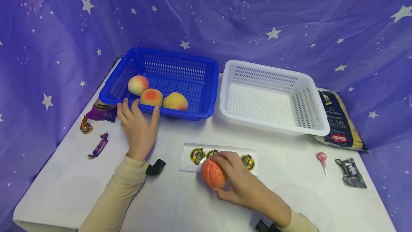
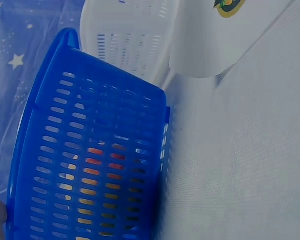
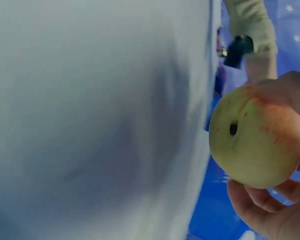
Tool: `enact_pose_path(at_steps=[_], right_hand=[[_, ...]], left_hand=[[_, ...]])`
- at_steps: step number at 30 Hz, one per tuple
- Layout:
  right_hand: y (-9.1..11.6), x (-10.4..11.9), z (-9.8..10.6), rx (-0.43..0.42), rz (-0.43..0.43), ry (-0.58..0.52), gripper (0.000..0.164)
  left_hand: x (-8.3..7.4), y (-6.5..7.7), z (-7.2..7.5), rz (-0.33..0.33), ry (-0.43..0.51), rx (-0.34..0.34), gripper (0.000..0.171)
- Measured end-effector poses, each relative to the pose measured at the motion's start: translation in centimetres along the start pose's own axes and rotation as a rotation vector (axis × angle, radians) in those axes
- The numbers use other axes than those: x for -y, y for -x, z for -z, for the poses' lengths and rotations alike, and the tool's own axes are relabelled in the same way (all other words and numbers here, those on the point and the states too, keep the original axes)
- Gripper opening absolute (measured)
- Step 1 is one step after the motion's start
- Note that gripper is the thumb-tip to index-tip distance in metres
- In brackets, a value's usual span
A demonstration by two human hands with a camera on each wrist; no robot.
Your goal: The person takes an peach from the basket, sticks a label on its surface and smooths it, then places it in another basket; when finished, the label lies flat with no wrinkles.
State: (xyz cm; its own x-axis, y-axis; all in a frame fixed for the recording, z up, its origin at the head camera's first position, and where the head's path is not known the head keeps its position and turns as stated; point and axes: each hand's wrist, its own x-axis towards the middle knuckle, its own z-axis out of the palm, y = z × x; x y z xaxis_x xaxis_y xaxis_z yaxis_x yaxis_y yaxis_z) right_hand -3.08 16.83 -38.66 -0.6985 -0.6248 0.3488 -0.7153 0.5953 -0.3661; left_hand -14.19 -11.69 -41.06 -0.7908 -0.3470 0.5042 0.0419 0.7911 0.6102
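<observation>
My right hand (image 1: pixel 239 182) grips a peach (image 1: pixel 213 174) between thumb and fingers, over a white strip with round stickers (image 1: pixel 197 156). In the right wrist view, the peach (image 3: pixel 257 140) shows a yellow side with a small dark hole. My left hand (image 1: pixel 139 128) rests spread at the near rim of the blue basket (image 1: pixel 193 114), with fingertips on the edge. Inside that basket lie a pale peach (image 1: pixel 138 85), an orange-topped peach (image 1: pixel 151 97) and a yellow peach (image 1: pixel 175 101). Through the slots of the blue basket (image 2: pixel 55 120), red and yellow show in the left wrist view.
A white basket (image 1: pixel 273 126) stands right of the blue one, beside a dark Barilla bag (image 1: pixel 338 121). At right lie a pink lollipop (image 1: pixel 322 156) and a black packet (image 1: pixel 351 173). Left are a purple bag (image 1: pixel 101 112), an orange-brown candy (image 1: pixel 86 126) and a purple-wrapped candy (image 1: pixel 99 147).
</observation>
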Motion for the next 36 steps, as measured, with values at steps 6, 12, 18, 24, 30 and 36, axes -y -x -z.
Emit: enact_pose_path(at_steps=[6,12,18,24,30,36], right_hand=[[1.5,0.1,-2.1,-0.01,-0.001,-0.001,0.068],[2.3,0.6,-2.3,0.018,-0.039,0.054,0.069],[2.6,1.1,-1.9,0.095,-0.067,0.108,0.072],[2.4,1.1,-1.4,0.086,-0.027,0.11,0.069],[2.3,1.0,-1.5,0.083,-0.019,0.113,0.068],[2.3,1.0,-1.5,0.089,-0.022,0.117,0.069]], left_hand=[[0.0,-0.1,0.0,-0.002,-0.013,0.006,0.069],[-0.8,-0.4,0.6,-0.057,0.005,-0.087,0.059],[-3.4,1.9,1.1,-0.412,0.109,-0.018,0.021],[-3.7,4.8,-0.6,-0.471,0.018,0.561,0.033],[-2.9,4.6,-2.2,-0.406,0.032,0.776,0.025],[-2.9,3.7,-2.9,-0.363,0.111,0.823,0.005]])
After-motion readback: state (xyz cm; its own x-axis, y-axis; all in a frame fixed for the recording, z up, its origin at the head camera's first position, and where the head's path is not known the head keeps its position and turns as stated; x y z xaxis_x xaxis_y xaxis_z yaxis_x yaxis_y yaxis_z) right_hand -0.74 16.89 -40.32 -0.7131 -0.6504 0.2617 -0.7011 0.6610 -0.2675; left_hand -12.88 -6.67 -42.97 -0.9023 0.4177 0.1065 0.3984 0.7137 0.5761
